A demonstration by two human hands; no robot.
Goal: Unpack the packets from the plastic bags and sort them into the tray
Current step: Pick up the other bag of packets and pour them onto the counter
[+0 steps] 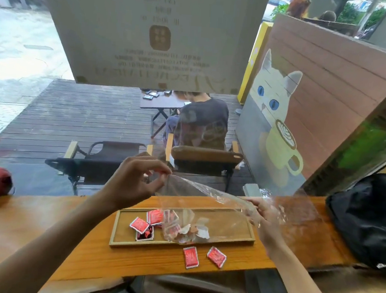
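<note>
Clear plastic bag (206, 201) is held up over the wooden tray (249, 229), stretched between both hands; left hand (135, 181) pinches its top edge between thumb and fingertips, other fingers curled; right hand (266, 217) grips the opposite edge, fingers seen through the film — exact pinch unclear. The film looks thin, limp and slippery, near weightless; best held at the rim, as now. Red packets (139, 224) look light, flat and soft-sealed, easy to pinch at a corner. Count: about four red ones in the tray below the left fingers; two loose red packets (191, 257) on the table just outside the tray; a few pale packets (199, 231) in the bag's low end — number unclear.
</note>
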